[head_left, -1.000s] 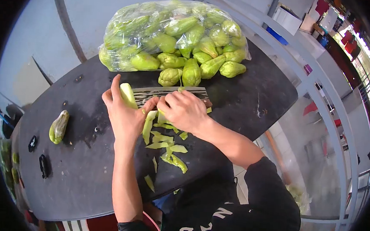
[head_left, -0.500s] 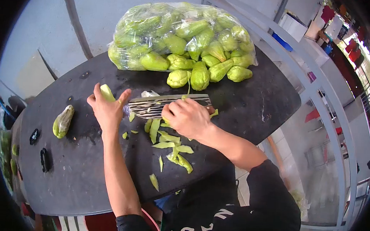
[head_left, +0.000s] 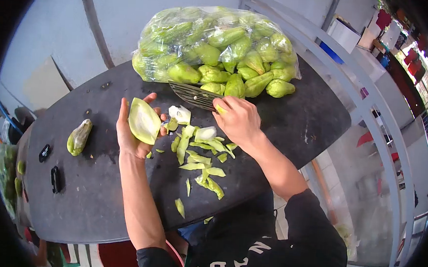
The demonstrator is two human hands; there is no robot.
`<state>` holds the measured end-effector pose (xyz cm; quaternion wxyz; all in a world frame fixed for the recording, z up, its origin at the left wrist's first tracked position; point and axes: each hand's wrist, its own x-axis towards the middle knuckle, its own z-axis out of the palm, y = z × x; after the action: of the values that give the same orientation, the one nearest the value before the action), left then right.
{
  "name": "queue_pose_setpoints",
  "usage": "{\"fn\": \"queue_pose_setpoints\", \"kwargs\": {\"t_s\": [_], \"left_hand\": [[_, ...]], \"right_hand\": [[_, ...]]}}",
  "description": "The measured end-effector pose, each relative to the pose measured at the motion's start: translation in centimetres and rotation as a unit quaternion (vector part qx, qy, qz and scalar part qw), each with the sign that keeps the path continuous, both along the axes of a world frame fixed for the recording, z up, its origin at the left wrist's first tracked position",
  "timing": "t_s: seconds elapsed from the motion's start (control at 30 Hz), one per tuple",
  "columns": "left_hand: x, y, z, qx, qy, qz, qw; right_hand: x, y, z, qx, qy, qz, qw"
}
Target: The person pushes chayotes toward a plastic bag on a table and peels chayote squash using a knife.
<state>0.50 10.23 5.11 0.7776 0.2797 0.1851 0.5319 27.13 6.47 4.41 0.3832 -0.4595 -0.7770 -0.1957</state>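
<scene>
One chayote piece (head_left: 145, 121) within left grip (head_left: 128, 139)

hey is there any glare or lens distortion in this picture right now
Head view: fisheye distortion bows the metal railing, corners black; head view: white glare streaks the plastic bag, daylight blows out far right; head view: knife fairly clear.

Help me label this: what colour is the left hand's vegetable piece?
The vegetable piece is pale green, clearest in the head view.
</scene>
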Motion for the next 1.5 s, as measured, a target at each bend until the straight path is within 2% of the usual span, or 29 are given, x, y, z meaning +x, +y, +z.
{"fn": "queue_pose_setpoints", "kwargs": {"t_s": [0.07,0.13,0.2,0.27,0.33,0.37,0.4,0.47,0.53,0.63,0.67,0.73,0.8,0.87,0.9,0.93,1.0,1.07,1.1,1.13,1.17,1.2,1.23,1.27,1.33,1.4,1.43,1.47,1.5], "left_hand": [[-0.2,-0.3,0.1,-0.031,-0.009,-0.014,0.999],[-0.8,-2.5,1.6,-0.056,0.029,0.040,0.997],[-3.4,-6.3,3.2,-0.026,0.068,0.041,0.996],[-7.3,-11.5,4.0,0.021,0.095,0.103,0.990],[-14.0,-17.3,2.8,0.022,0.200,0.216,0.955],[-16.0,-20.6,2.6,-0.054,0.227,0.339,0.911],[-19.4,-23.7,0.9,-0.032,0.250,0.379,0.890],[-24.7,-30.2,-3.2,-0.080,0.340,0.448,0.823],[-24.1,-34.4,-5.3,-0.113,0.453,0.277,0.840],[-29.3,-42.7,-21.7,-0.267,0.512,0.182,0.796],[-26.0,-40.0,-27.0,-0.555,0.519,0.224,0.610],[-22.8,-41.1,-30.7,-0.523,0.437,0.137,0.719],[-19.5,-41.7,-35.2,-0.463,0.387,0.124,0.788],[-16.8,-41.6,-39.6,-0.398,0.374,0.159,0.822],[-18.0,-42.3,-45.2,-0.400,0.290,0.124,0.860],[-15.4,-40.8,-40.2,-0.460,0.274,0.103,0.838],[-13.9,-39.6,-36.9,-0.418,0.195,0.154,0.874],[-15.2,-37.8,-31.2,-0.447,0.338,0.265,0.785],[-21.0,-39.2,-34.0,-0.326,0.318,0.275,0.847],[-23.8,-38.9,-31.1,-0.240,0.455,0.336,0.789],[-26.4,-38.4,-27.9,-0.172,0.623,0.388,0.657],[-28.8,-37.7,-24.4,-0.143,0.742,0.434,0.490],[-29.9,-36.3,-18.5,-0.110,0.765,0.463,0.434],[-19.1,-31.1,-8.6,0.080,0.669,0.587,0.449],[-18.1,-28.0,-3.3,0.030,0.721,0.560,0.405],[-14.4,-22.6,-0.2,0.258,0.722,0.433,0.475],[-10.2,-18.9,2.2,0.325,0.723,0.338,0.507],[-6.3,-15.0,1.8,0.325,0.681,0.348,0.556],[-2.5,-11.7,3.0,0.346,0.674,0.277,0.591]], "right_hand": [[0.3,0.1,-0.2,-0.021,0.011,-0.012,1.000],[0.7,0.7,-0.4,-0.042,0.022,-0.017,0.999],[1.5,1.6,-0.4,-0.010,0.083,-0.033,0.996],[2.2,1.7,0.5,-0.032,0.159,-0.048,0.986],[3.5,1.9,1.0,-0.055,0.213,-0.053,0.974],[4.1,1.9,1.5,-0.070,0.236,-0.061,0.967],[4.6,1.8,2.0,-0.084,0.258,-0.070,0.960],[5.2,1.3,3.2,-0.070,0.278,-0.085,0.954],[6.0,1.6,3.3,-0.053,0.302,-0.080,0.949],[6.5,1.9,2.9,-0.073,0.351,-0.074,0.931],[6.7,2.2,3.1,-0.088,0.369,-0.066,0.923],[6.9,2.9,2.7,-0.083,0.411,-0.015,0.908],[7.3,2.6,2.8,-0.119,0.449,-0.018,0.885],[7.7,1.7,3.9,-0.134,0.484,-0.004,0.865],[8.2,1.7,4.2,-0.135,0.483,-0.013,0.865],[8.8,1.6,4.1,-0.138,0.483,-0.023,0.864],[9.9,2.3,3.4,-0.120,0.509,0.003,0.852],[10.7,2.4,3.1,-0.120,0.562,0.056,0.816],[10.7,2.0,3.6,-0.120,0.571,0.068,0.809],[11.0,2.0,3.6,-0.121,0.574,0.067,0.807],[11.3,2.0,3.4,-0.116,0.579,0.079,0.803],[11.7,2.0,3.4,-0.112,0.581,0.091,0.801],[12.0,2.0,3.3,-0.113,0.570,0.086,0.809],[12.2,2.1,3.1,-0.115,0.572,0.084,0.808],[12.3,2.2,2.9,-0.074,0.497,0.080,0.861],[12.1,2.4,2.8,-0.069,0.471,0.083,0.876],[11.7,2.4,2.8,-0.083,0.497,0.094,0.859],[11.4,2.4,2.8,-0.095,0.522,0.105,0.841],[11.1,2.4,2.9,-0.099,0.519,0.113,0.842]]}}
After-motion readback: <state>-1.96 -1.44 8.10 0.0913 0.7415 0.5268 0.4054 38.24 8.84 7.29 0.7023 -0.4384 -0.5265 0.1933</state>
